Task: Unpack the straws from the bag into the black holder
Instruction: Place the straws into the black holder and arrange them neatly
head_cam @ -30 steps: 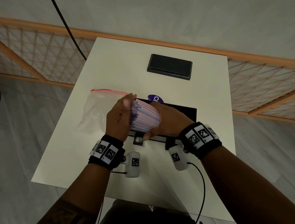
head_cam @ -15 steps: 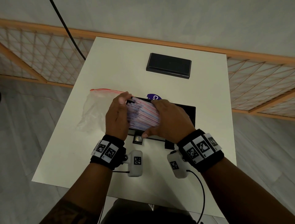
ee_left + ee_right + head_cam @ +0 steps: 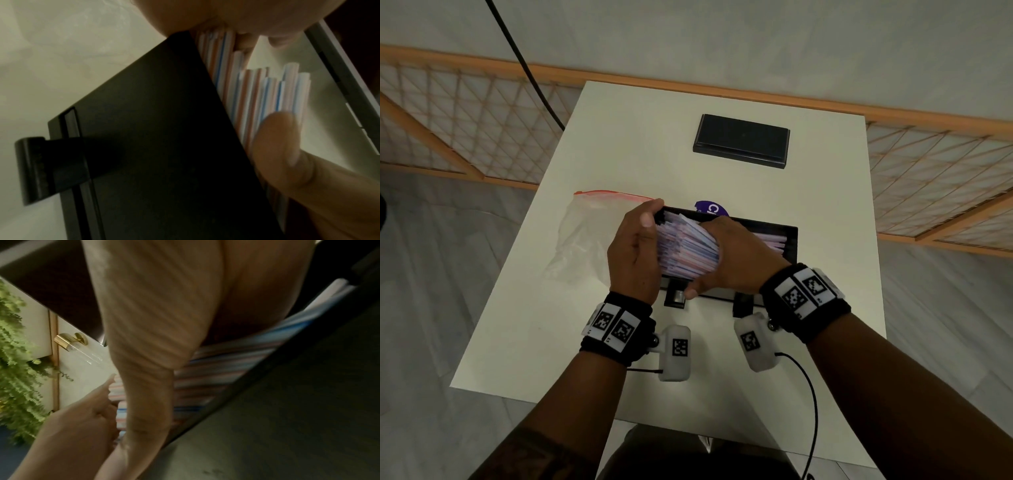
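On the white table (image 3: 619, 144) stands the black holder (image 3: 792, 240), with some striped straws lying in its right part. My right hand (image 3: 736, 260) grips a thick bundle of straws (image 3: 688, 250) from above, low over the holder's left half. Its thumb (image 3: 275, 142) is on the near side of the bundle. My left hand (image 3: 633, 250) lies flat against the straws' left ends (image 3: 118, 392), fingertips at the holder's far left corner. The clear bag (image 3: 582, 240) with a red zip strip lies to the left, looking empty.
A flat black lid (image 3: 741, 140) lies near the table's far edge. A purple sticker (image 3: 710, 207) shows just behind the holder. Two small black clips (image 3: 675, 298) stick out from the holder's front. A wooden lattice screen (image 3: 465, 113) surrounds the table.
Both hands have carried the bundle a little away from me and lower, onto the holder's left half. The left hand's fingertips now reach the holder's far corner.
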